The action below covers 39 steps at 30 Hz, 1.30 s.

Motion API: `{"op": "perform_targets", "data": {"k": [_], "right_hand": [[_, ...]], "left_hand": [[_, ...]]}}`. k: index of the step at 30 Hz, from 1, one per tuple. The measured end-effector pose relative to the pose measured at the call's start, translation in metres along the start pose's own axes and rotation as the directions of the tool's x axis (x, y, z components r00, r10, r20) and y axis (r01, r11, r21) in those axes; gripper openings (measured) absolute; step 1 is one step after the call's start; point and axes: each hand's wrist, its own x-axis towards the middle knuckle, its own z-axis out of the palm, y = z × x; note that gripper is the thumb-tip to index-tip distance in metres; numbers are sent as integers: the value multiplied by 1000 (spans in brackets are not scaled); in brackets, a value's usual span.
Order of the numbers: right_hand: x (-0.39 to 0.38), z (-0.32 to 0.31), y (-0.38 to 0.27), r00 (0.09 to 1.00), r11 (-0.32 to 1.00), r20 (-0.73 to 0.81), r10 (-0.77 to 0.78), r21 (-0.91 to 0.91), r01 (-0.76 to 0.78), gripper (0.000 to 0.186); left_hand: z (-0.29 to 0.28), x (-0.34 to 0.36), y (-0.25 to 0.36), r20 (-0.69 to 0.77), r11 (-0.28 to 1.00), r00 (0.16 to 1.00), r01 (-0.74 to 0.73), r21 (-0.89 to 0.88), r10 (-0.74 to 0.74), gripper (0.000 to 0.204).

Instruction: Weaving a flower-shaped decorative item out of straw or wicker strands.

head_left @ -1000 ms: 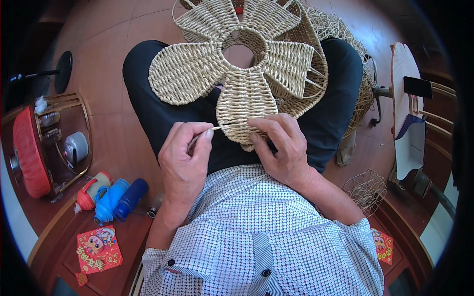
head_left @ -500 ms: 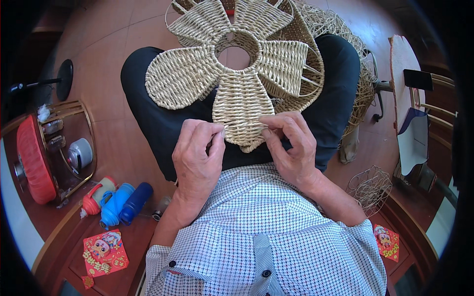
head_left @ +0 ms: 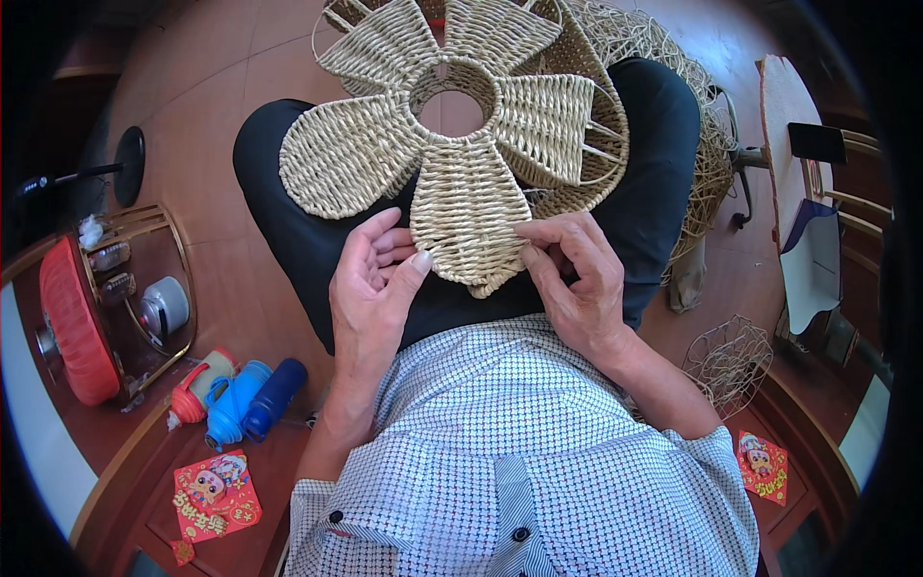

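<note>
A flower-shaped wicker piece of pale twisted straw cord (head_left: 471, 202) lies over my lap, with several petals around a round central hole. Its nearest petal points toward me and ends in a small knotted tip. At that petal's left edge is my left hand (head_left: 373, 279), fingers apart and thumb touching the rim. Opposite, my right hand (head_left: 582, 279) pinches the right edge between thumb and curled fingers. Bare ribs show at the right-hand petal's outer end. Under the flower, partly hidden, rests a larger woven basket-like piece (head_left: 615, 159).
Beyond my right knee lies a heap of loose straw cord (head_left: 649, 43), with a smaller coil (head_left: 729, 361) nearer. Several bottles, one of them dark blue (head_left: 274, 399), lie at left beside a red-covered stool (head_left: 82, 317). A pedestal-like stand (head_left: 130, 165) is farther left.
My left hand has gone from a closed pinch to spread fingers, its thumb at the petal edge. My right hand stays at the right edge. The flower has shifted slightly left.
</note>
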Motion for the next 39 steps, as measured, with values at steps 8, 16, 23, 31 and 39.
{"op": "perform_targets", "data": {"k": [8, 16, 23, 31, 39], "right_hand": [[6, 6, 0, 961, 938, 27, -276, -212, 275, 27], [7, 16, -2, 948, 896, 95, -305, -310, 319, 28], [7, 13, -4, 944, 886, 145, -297, -327, 329, 30], [8, 14, -8, 955, 902, 129, -268, -314, 295, 24], [10, 18, -16, 975, 907, 105, -195, -359, 220, 16]], "left_hand": [[8, 17, 7, 137, 973, 980, 167, -158, -146, 69], [15, 21, 10, 147, 951, 975, 200, -236, -168, 62], [12, 26, 1, 212, 923, 958, 250, -292, -193, 62], [7, 35, -4, 378, 871, 903, 343, -352, -203, 68], [0, 44, -10, 451, 842, 868, 393, -371, -206, 71]]}}
